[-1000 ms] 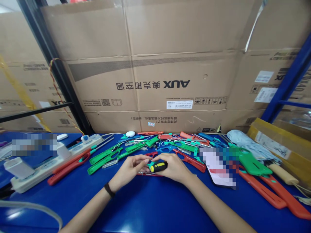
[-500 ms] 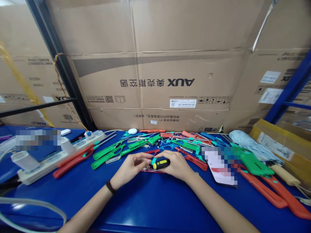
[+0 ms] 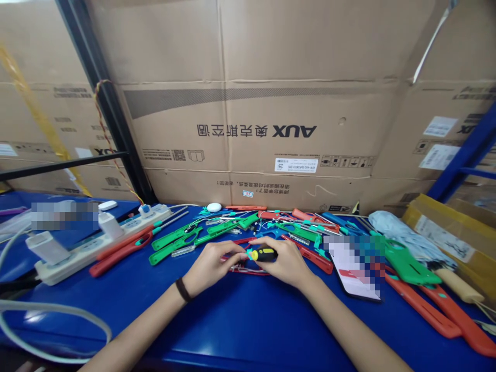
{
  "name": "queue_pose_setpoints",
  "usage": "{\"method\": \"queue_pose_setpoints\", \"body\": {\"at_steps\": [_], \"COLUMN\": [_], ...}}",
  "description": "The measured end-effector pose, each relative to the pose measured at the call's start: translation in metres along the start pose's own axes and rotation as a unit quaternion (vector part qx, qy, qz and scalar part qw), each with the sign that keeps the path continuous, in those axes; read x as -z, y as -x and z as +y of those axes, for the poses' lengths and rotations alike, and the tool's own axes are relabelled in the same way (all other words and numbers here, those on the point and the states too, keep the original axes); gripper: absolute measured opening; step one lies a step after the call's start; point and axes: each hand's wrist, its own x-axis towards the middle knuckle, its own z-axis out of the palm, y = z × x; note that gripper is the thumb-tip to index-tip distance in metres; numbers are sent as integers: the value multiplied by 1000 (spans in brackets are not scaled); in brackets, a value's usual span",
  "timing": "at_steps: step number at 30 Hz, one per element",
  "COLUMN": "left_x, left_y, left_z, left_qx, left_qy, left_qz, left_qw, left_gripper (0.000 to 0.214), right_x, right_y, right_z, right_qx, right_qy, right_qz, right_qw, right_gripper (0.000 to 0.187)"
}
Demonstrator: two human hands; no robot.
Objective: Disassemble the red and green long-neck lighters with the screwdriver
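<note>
Both hands meet at the middle of the blue table [image 3: 232, 320]. My right hand [image 3: 284, 263] is closed around a small screwdriver with a black and yellow handle [image 3: 263, 253], its tip pointing left. My left hand [image 3: 213, 264] has its fingers curled, pinching at the screwdriver's tip and pressing on a red plastic piece [image 3: 244, 269] that lies flat beneath both hands. A dark band sits on my left wrist [image 3: 182, 289]. Most of the red piece is hidden under the hands.
Green [image 3: 176, 243], red [image 3: 120, 253] and blue plastic handle parts with metal rods lie scattered behind the hands. A white power strip [image 3: 96, 243] lies at left, a phone [image 3: 354, 268] and long red parts [image 3: 437, 310] at right. Cardboard boxes [image 3: 256, 103] wall the back.
The view has shifted a little, so everything sits slightly further right and higher. The hands keep the same hold on the screwdriver and the red piece.
</note>
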Motion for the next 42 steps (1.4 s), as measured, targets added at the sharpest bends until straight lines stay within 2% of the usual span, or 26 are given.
{"method": "queue_pose_setpoints", "body": {"at_steps": [4,9,15,19,23,32,42], "left_x": [7,13,6,0,2,5,0], "left_y": [-9,-11,1,7,14,31,31], "left_z": [-2,-9,-12,-15,-15,-23,-18], "left_qx": [41,44,33,33,14,23,-3], "left_qy": [-10,-13,-52,-59,-49,-58,-94], "left_qz": [-32,-50,-62,-54,-26,-53,-42], "left_qw": [999,998,996,996,998,997,995], "left_gripper": [25,27,24,24,20,15,17], "right_x": [3,2,1,-2,-3,-3,5], "right_y": [0,0,0,-1,-1,-1,0], "right_z": [-1,-2,0,3,6,2,-2], "right_qx": [12,-26,24,23,10,22,13], "right_qy": [37,67,62,64,77,99,132], "right_qz": [-28,-33,-92,-104,-104,-128,-162], "right_qw": [999,997,994,992,992,987,978], "right_gripper": [35,36,30,27,18,7,12]}}
